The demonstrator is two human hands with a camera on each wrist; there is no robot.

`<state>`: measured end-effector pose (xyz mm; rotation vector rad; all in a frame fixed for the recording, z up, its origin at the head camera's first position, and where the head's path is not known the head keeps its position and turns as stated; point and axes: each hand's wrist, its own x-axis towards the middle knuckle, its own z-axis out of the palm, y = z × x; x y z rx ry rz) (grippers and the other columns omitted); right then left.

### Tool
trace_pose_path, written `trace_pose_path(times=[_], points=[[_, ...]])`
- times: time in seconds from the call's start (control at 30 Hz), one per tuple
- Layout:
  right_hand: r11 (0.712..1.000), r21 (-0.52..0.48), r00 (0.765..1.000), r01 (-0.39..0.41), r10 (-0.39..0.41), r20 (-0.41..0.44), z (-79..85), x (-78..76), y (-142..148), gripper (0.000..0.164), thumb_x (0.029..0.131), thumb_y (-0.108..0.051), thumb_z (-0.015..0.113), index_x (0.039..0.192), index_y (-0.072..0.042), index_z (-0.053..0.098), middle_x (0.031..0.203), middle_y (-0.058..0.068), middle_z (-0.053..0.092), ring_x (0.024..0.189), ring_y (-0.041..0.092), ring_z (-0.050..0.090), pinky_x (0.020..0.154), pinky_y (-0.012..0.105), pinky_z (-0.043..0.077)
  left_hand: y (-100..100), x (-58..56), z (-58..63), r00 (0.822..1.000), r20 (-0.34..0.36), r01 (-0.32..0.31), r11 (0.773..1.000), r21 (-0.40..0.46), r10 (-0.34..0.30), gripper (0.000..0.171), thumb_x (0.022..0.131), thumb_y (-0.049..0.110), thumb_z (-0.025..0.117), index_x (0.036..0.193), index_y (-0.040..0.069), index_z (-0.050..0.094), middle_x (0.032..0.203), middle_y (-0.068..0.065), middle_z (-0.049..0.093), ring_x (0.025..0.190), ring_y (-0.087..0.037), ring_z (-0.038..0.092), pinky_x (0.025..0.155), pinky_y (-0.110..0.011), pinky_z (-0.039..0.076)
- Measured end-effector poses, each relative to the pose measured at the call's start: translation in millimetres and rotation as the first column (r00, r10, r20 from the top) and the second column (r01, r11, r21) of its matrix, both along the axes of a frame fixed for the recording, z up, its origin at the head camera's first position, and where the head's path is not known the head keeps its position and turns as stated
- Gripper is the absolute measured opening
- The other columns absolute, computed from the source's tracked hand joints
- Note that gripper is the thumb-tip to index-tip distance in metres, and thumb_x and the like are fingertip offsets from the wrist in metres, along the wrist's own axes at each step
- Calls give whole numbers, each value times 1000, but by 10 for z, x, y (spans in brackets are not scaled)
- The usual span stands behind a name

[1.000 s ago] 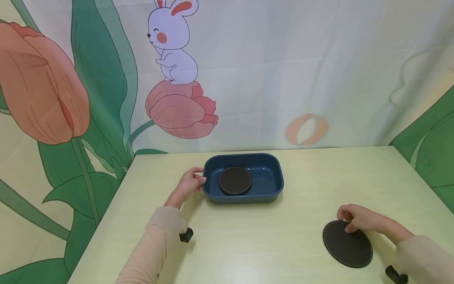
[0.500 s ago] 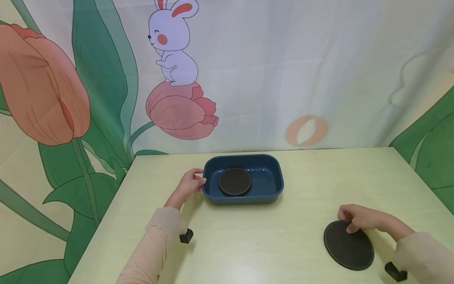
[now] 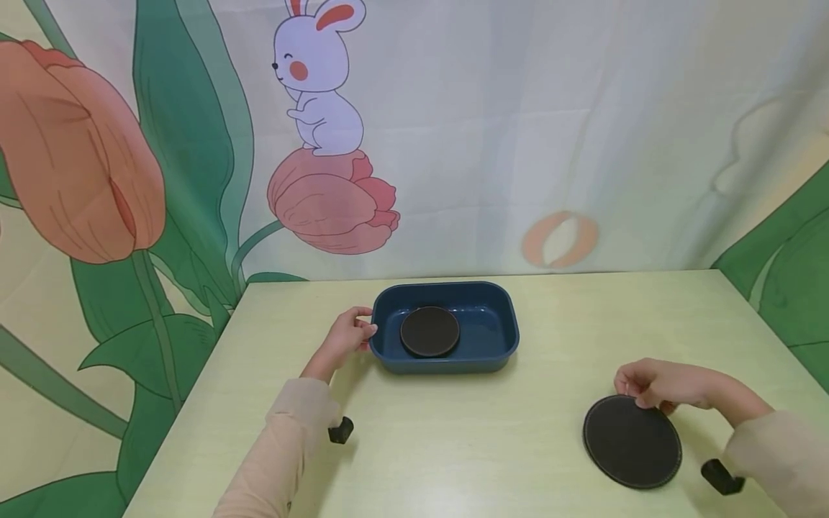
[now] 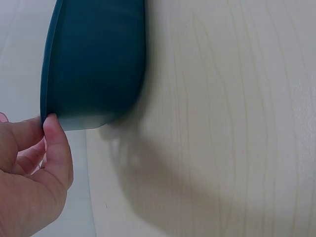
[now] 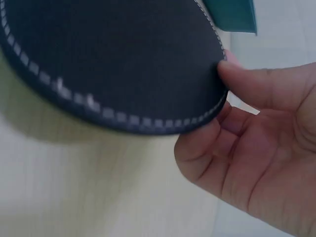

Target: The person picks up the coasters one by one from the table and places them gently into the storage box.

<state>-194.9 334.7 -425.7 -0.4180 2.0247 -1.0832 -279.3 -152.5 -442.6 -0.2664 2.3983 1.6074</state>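
Note:
A blue rectangular tub [image 3: 479, 365] stands near the back of the table, with a round black coaster [image 3: 430, 332] lying in its left half. My left hand [image 3: 343, 335] pinches the tub's left rim; in the left wrist view, thumb and fingers [image 4: 58, 148] meet at that rim. Toward the right front, my right hand [image 3: 667, 385] pinches the far edge of another round black coaster [image 3: 632, 442]. Light stitching runs round this coaster's edge in the right wrist view, and its near side is tilted off the table, with a shadow below.
The pale wooden table [image 3: 453, 446] ends at the back against a hanging cloth [image 3: 466, 144] printed with a rabbit and tulips. Each wrist carries a small black piece [image 3: 340, 430]. The tub's corner [image 5: 234, 15] shows beyond the coaster in the right wrist view.
My right hand has risen slightly and shifted away from me, tipping the coaster's far edge up with it. The left hand, the tub and the coaster inside have stayed put.

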Motion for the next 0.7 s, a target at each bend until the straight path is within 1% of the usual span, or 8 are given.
trace_pose_path(times=[0.13,0.3,0.57,0.7], points=[[995,-102,999,-25,29,36,47,-48,-16,16,81,2,47,95,9,42,75,0,41,59,7,45,47,20,38,1,2,7,1000,-2,6,1000,1,-6,37,88,6,52,124,6,44,90,-9,48,66,-16,49,59,-23,47],[986,-164,999,-25,32,42,101,-108,-73,17,84,-1,49,96,8,41,80,0,46,65,8,52,52,23,44,-4,-1,0,1000,-3,6,1000,2,-6,37,88,6,51,124,5,44,90,-10,48,67,-16,49,59,-23,47],[968,-245,999,53,-51,15,188,-198,-191,16,86,-3,49,100,2,43,83,-1,48,71,10,53,58,27,47,-13,0,-4,1000,0,1,1000,14,-1,38,87,6,53,124,6,43,90,-10,48,66,-16,48,57,-21,46],[955,-281,996,93,-90,22,224,-227,-255,15,87,-6,50,101,-2,44,83,-3,49,71,9,53,60,27,47,-12,3,3,1000,3,1,1000,18,-1,38,87,7,53,124,5,43,90,-9,47,67,-16,48,57,-21,46]])
